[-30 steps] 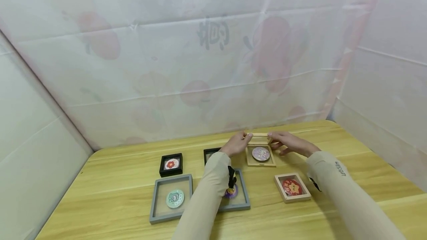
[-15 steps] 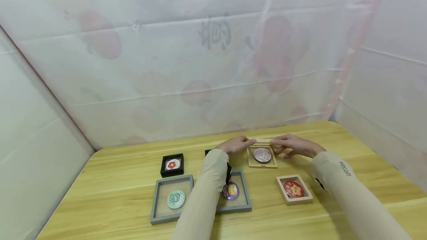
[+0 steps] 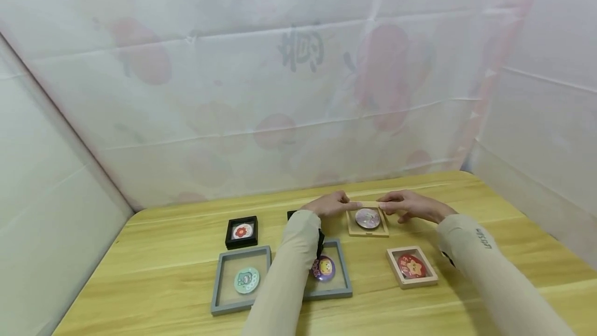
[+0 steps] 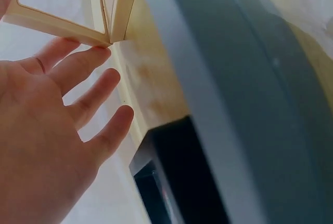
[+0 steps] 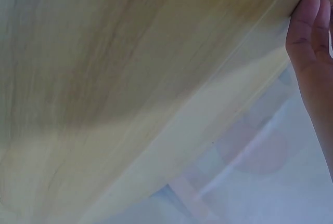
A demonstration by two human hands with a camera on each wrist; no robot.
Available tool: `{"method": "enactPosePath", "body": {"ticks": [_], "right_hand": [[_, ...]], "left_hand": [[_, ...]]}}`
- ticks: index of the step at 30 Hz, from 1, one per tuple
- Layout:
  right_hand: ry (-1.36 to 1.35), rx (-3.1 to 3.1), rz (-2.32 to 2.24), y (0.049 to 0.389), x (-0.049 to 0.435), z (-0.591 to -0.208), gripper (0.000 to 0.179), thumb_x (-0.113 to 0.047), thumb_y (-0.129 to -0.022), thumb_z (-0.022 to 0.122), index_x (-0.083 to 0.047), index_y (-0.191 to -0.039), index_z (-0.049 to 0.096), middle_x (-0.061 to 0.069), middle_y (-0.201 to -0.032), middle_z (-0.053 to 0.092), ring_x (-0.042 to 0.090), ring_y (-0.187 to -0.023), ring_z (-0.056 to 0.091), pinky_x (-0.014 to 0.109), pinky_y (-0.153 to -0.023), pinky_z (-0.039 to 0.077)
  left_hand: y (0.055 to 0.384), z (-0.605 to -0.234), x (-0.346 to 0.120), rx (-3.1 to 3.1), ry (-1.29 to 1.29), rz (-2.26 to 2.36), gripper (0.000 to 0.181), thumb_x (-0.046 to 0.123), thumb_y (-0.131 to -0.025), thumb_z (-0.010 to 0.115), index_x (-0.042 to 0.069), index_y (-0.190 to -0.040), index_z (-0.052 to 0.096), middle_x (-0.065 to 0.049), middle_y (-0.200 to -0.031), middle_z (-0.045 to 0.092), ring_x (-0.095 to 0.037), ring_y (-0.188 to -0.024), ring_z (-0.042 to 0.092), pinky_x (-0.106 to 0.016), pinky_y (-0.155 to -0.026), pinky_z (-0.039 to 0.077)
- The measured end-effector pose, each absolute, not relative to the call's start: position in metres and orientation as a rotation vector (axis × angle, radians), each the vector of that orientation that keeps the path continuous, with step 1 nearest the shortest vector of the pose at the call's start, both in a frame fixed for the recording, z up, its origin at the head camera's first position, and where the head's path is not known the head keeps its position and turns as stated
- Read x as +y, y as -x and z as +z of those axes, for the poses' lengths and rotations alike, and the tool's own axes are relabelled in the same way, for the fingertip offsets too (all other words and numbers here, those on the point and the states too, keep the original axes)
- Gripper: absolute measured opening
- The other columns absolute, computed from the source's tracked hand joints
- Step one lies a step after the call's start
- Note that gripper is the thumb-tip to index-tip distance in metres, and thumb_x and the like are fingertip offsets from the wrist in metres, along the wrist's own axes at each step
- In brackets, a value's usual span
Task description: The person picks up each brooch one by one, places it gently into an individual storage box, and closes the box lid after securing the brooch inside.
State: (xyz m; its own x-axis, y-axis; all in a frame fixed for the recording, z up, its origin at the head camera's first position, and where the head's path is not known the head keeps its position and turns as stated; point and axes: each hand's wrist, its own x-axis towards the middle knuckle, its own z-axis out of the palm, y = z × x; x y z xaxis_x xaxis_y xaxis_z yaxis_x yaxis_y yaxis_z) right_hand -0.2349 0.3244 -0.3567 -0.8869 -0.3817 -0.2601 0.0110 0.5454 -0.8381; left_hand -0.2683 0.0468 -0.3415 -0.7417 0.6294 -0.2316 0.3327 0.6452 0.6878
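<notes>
In the head view a small wooden display frame [image 3: 368,234] lies at the back right of the table, a round pale purple badge [image 3: 368,218] inside it. Its hinged lid stands raised at an angle; the left wrist view shows the clear-windowed lid [image 4: 57,27] joined to the base [image 4: 124,8]. My left hand [image 3: 330,205] pinches the lid's left side, with thumb in front and fingertips [image 4: 96,53] against its edge. On the other side my right hand [image 3: 417,205] grips the lid's right corner; in the right wrist view only part of the right hand [image 5: 311,52] shows.
A light wooden frame [image 3: 412,281] with a red star badge sits nearer on the right. Two grey frames [image 3: 218,287] hold a green and a purple badge. A black frame [image 3: 241,243] with a flower badge is left; another is mostly hidden. Fabric walls [image 3: 233,92] enclose the table.
Both hands have come down slightly, tilting the lid lower toward the base; its open window no longer shows in the head view. The other frames stay in place.
</notes>
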Motion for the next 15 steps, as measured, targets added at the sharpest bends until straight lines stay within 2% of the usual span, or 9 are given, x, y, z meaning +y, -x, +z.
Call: {"method": "enactPosePath", "body": {"ticks": [3,6,11,15], "right_hand": [[0.306,2.377,-1.268,0.2356,0.3254,-0.3563,0.068,-0.036,-0.1,0.061,0.012,-0.145,0.043,0.023,-0.135,0.054,0.033,-0.117,0.056,0.041,-0.084,0.054],[0.328,2.386,-1.239,0.2353,0.3262,-0.3552,0.071,-0.036,-0.097,0.066,0.012,-0.145,0.044,0.025,-0.137,0.054,0.034,-0.115,0.059,0.043,-0.085,0.055],[0.395,2.459,-1.167,0.232,0.3256,-0.3535,0.071,-0.035,-0.093,0.072,0.012,-0.141,0.049,0.031,-0.144,0.048,0.044,-0.126,0.052,0.047,-0.087,0.055],[0.433,2.536,-1.135,0.2311,0.3222,-0.3538,0.068,-0.032,-0.089,0.079,0.011,-0.135,0.055,0.03,-0.14,0.052,0.044,-0.126,0.05,0.045,-0.087,0.055]], "left_hand": [[0.2677,-0.3405,0.0471,2.403,-0.745,0.836,0.058,0.056,-0.1,0.053,0.01,-0.135,0.054,-0.012,-0.141,0.056,-0.028,-0.13,0.052,-0.038,-0.104,0.045],[0.2675,-0.3392,0.0478,2.402,-0.757,0.779,0.057,0.056,-0.099,0.054,0.011,-0.134,0.054,-0.013,-0.142,0.055,-0.027,-0.131,0.052,-0.037,-0.103,0.045],[0.2674,-0.3373,0.0501,2.411,-0.809,0.703,0.053,0.056,-0.097,0.058,0.014,-0.128,0.055,-0.009,-0.134,0.06,-0.022,-0.121,0.057,-0.032,-0.094,0.048],[0.2689,-0.3385,0.0518,2.43,-0.812,0.681,0.053,0.053,-0.094,0.067,0.013,-0.127,0.057,-0.004,-0.125,0.063,-0.019,-0.112,0.06,-0.031,-0.088,0.049]]}}
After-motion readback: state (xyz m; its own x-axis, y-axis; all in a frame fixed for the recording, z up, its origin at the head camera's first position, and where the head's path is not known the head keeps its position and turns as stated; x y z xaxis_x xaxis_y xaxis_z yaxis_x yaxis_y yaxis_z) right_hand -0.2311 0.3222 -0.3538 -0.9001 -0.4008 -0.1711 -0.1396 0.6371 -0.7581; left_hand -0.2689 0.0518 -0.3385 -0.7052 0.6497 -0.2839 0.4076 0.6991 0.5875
